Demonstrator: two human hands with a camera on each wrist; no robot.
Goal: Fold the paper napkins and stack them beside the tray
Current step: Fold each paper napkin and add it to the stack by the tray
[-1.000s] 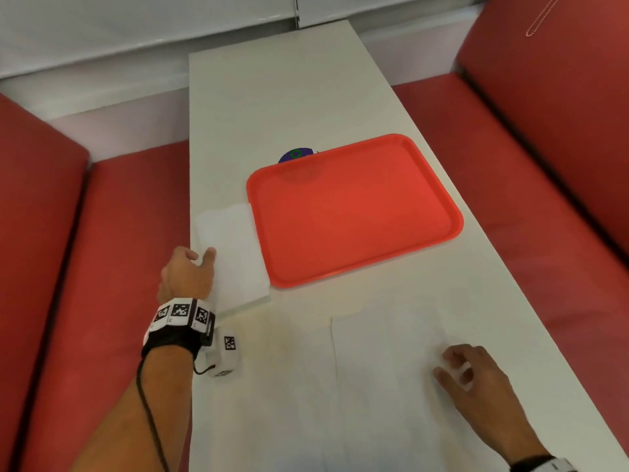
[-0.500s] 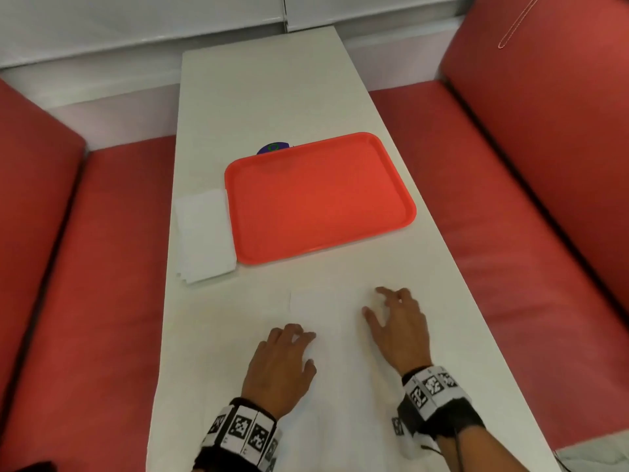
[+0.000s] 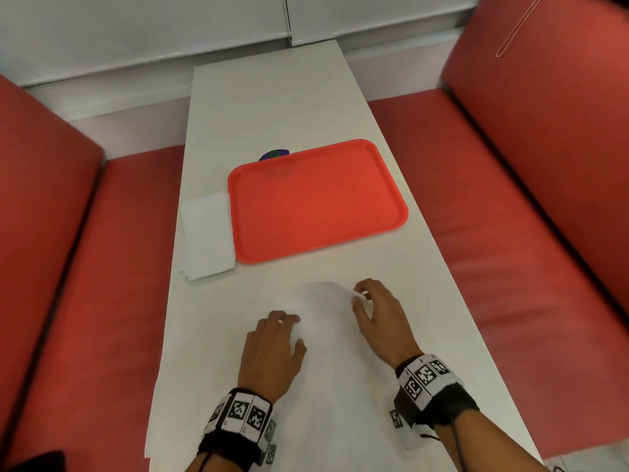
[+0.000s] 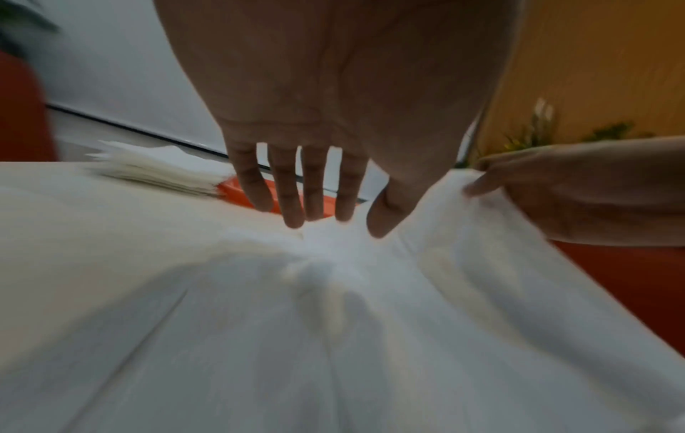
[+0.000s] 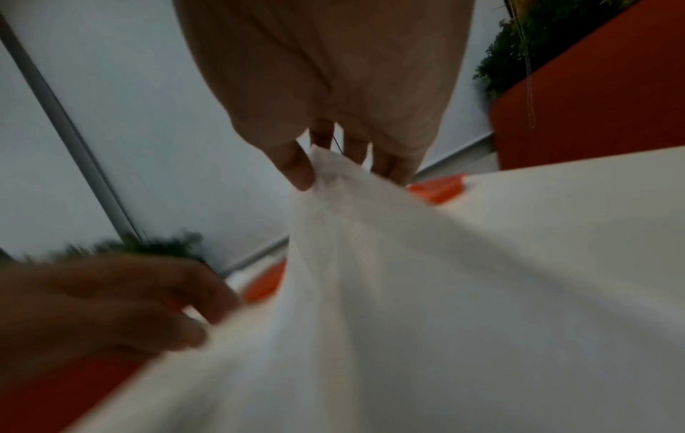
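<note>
An unfolded white napkin (image 3: pixel 323 321) lies on the white table (image 3: pixel 272 97) in front of me, near the red tray (image 3: pixel 316 199). My right hand (image 3: pixel 359 294) pinches the napkin's far right corner (image 5: pixel 322 167) between thumb and fingers and holds it lifted off the table. My left hand (image 3: pixel 292 330) rests with straight fingers (image 4: pixel 293 211) on the napkin's left part, pressing it down. A stack of folded napkins (image 3: pixel 207 240) sits against the tray's left edge, also visible in the left wrist view as a layered stack (image 4: pixel 163 172).
A small purple object (image 3: pixel 275 155) peeks out behind the tray's far edge. Red bench seats (image 3: pixel 85 301) run along both sides of the narrow table. A white wall (image 3: pixel 204 28) closes the far end.
My left hand left the folded stack and came down onto the near napkin. My right hand moved up to the napkin's far right corner, pinched it and raised it.
</note>
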